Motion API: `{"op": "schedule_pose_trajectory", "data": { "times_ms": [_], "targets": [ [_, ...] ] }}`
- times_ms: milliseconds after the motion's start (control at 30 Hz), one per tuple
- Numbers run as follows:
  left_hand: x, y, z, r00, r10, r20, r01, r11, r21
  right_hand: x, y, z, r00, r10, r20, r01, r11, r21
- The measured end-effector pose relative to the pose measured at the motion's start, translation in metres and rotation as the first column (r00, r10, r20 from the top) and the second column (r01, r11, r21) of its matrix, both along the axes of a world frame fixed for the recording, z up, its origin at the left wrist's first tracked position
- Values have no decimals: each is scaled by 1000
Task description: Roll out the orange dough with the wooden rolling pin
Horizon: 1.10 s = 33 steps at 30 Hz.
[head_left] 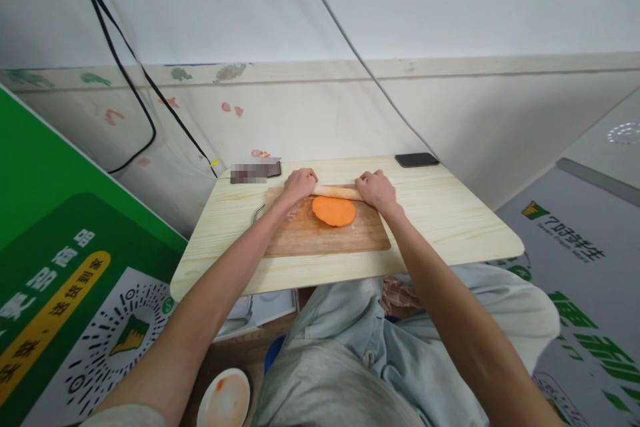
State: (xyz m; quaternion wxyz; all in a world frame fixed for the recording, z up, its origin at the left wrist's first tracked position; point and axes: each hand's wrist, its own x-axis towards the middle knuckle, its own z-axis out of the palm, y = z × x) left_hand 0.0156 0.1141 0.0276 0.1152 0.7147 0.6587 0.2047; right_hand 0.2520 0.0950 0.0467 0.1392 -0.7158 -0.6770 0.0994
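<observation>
A wooden rolling pin (339, 193) lies crosswise over the far part of a wooden cutting board (325, 244). My left hand (300, 183) is closed around its left end, and my right hand (376, 188) grips the right end. Just on my side of the pin, a flat orange round of dough (334, 211) rests on the board, its near edge uneven. The pin sits at the dough's far edge; whether they touch I cannot tell. Pale flour-like smears mark the board left of the dough.
The board is on a small pale wood-grain table (450, 227). A black phone (417, 160) lies at its back right, a dark, partly blurred object (255, 171) at its back left. Cables (145, 80) hang along the wall behind. A stained white plate (225, 400) is below, near the floor.
</observation>
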Motion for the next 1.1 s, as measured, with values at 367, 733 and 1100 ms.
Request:
{"op": "schedule_pose_trajectory", "data": {
  "times_ms": [367, 733, 1100],
  "targets": [
    [-4, -29, -5, 991, -63, -115, 69, 996, 50, -4, -32, -1, 996, 30, 83, -35, 997, 63],
    [2, -18, 0, 985, -4, -172, 7, 1000, 18, -3, -10, 5, 995, 63, 72, -65, 998, 28],
    [3, -10, 2, 988, 18, -156, -18, 1000, -1, -3, 4, 4, 997, 33, 66, -34, 999, 13]
  ]
}}
